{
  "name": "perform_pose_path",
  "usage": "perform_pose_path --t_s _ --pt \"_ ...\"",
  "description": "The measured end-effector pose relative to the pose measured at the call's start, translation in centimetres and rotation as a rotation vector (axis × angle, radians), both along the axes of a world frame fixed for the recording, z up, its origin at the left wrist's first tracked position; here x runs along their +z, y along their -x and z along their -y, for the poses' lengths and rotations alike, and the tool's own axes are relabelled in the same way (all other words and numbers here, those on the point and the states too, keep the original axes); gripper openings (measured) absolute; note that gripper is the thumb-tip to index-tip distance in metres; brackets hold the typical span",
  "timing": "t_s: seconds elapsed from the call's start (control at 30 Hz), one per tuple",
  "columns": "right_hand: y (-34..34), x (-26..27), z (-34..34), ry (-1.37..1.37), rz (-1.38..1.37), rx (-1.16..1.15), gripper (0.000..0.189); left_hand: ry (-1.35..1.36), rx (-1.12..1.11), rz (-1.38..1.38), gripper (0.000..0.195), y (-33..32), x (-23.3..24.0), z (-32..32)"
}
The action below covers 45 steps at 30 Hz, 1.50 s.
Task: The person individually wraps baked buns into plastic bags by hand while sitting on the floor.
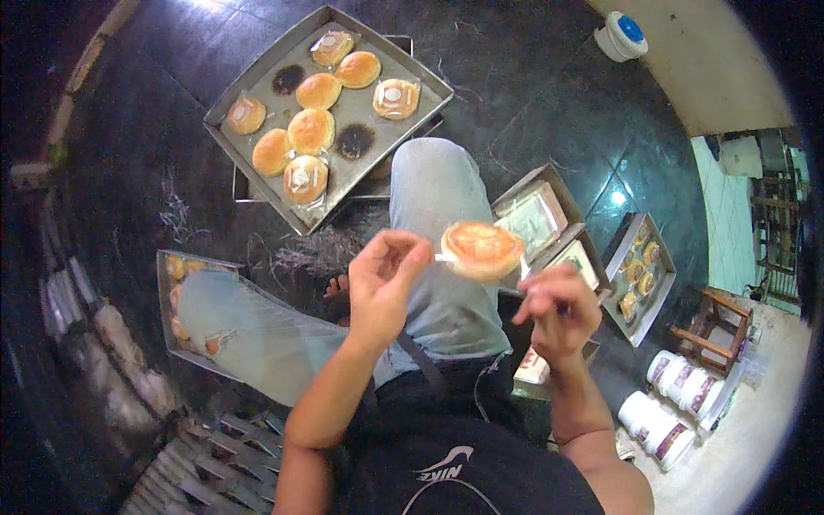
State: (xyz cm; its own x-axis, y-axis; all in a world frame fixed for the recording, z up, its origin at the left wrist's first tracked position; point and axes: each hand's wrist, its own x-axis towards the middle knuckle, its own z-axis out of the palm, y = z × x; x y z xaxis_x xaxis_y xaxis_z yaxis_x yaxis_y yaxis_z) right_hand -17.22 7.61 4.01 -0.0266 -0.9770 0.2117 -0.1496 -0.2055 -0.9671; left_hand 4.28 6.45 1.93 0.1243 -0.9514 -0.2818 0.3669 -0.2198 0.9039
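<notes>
A round golden bun (483, 251) hangs over my right knee, between my two hands. It seems to be in a clear plastic wrapper, with pale ends showing at both sides. My left hand (386, 277) pinches toward the left end, thumb against the fingers. At the other end, the fingers of my right hand (559, 306) close on the wrapper; they are slightly blurred. Beyond my knees, a metal baking tray (380, 164) bears wrapped buns (306, 180), bare buns (311, 130) and two dark burnt-looking patches.
Beneath that tray sits another metal tray (243, 183). Boxes with flat packs (534, 212) stand right of my knee, near a tray of buns (644, 277). A bun tray (168, 341) lies under my left leg. White buckets (656, 428) and a wooden stool (711, 328) stand at right.
</notes>
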Motion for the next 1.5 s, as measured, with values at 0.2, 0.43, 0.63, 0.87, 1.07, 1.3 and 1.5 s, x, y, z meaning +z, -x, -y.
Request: perform_pose_path --t_s 0.2,0.43,0.63,0.87,1.07,1.3,1.5 --pt "-1.0 -7.8 -6.7 -0.656 0.211 -0.407 0.022 -0.124 -0.028 0.439 0.02 1.9 -8.3 -4.3" --pt "-8.0 -4.6 0.5 -0.01 -0.129 0.22 0.056 -0.08 0.281 0.004 0.048 -2.7 -5.4 -0.7" --pt "-20.6 -3.2 20.1 0.788 -0.532 0.412 0.064 -0.085 0.403 0.022 0.042 -7.6 -4.0 -1.9" --pt "-9.6 -9.1 12.4 0.378 -1.047 0.641 0.041 -0.299 0.353 0.113 0.03 -9.3 -9.6 -7.5" --pt "6.7 -22.0 7.9 -0.279 -0.503 -0.172 0.028 -0.303 0.188 0.241 0.028 -8.7 -8.8 -5.8" --pt "19.4 -37.4 4.7 -0.217 -1.179 -0.373 0.027 -0.241 0.065 0.322 0.024 -6.6 -7.1 -3.0" --pt "17.8 -34.1 5.3 -0.306 -1.154 -0.521 0.011 -0.278 0.02 0.341 0.024 -4.9 -6.7 -3.2"
